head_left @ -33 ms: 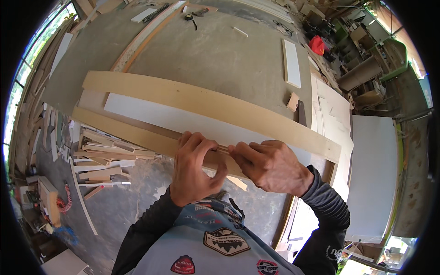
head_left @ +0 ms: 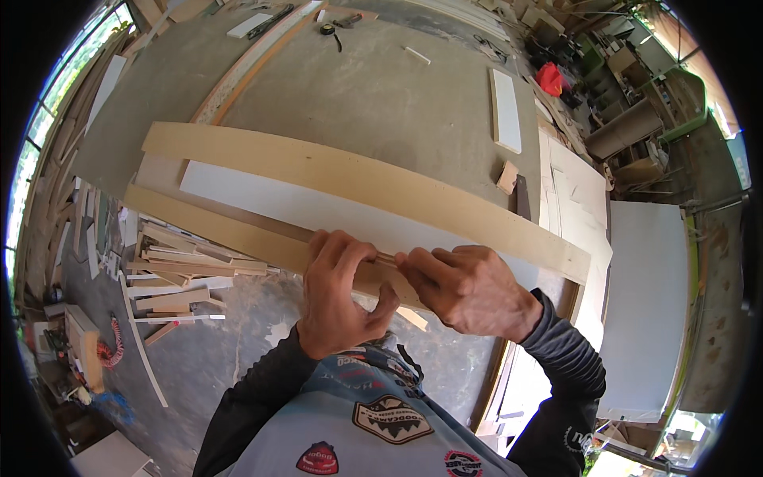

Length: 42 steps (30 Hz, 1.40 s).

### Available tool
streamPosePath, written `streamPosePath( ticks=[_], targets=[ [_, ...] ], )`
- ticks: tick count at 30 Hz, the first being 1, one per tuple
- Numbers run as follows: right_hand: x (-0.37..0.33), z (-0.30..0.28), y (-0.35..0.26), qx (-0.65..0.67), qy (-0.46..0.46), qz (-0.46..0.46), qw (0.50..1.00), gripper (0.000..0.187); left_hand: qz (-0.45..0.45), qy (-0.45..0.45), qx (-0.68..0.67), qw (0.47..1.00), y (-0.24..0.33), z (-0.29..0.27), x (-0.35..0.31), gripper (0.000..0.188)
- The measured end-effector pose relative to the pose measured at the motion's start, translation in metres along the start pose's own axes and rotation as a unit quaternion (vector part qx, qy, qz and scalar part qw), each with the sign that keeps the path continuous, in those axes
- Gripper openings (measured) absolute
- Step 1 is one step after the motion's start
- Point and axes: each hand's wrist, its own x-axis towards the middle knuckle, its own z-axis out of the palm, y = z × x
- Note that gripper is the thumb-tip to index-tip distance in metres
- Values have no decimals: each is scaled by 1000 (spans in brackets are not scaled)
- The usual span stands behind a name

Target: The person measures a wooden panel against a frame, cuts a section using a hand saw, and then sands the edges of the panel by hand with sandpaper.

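My left hand curls its fingers over the near tan board, fingertips inside the long wooden piece. Its thumb stands apart from the fingers, with a gap between. Close by on the right, my right hand is closed in a pinch, knuckles up. A thin brownish sliver shows between the two hands; I cannot make out what it is. A long white strip lies between the near board and the far tan board. My hands hide part of the near board.
Wood offcuts lie piled on the floor at left. Beyond the boards are a white plank, a small wood block and a tape measure. A large pale panel stands at right. A red coiled hose is at lower left.
My left thumb has moved slightly away from the fingers, widening the gap. My right hand and the boards look the same.
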Motion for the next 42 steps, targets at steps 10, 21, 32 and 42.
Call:
streamPosePath(
  ticks=[10, 21, 32, 42],
  targets=[
    [-4, 2, 4, 13, -8, -24, 1000, 47, 13, -48, 245, 968, -50, -55, 35, 52],
    [7, 22, 6, 80, 13, -18, 997, 45, -29, -92, 199, 975, -55, -47, 35, 48],
    [26, 44, 0, 106, 85, 11, 991, 38, -14, -70, 166, 984, -49, -43, 35, 53],
    [36, 34, 25, 249, 120, -11, 961, 44, 40, -110, 84, 990, -76, -72, 45, 44]
  ],
)
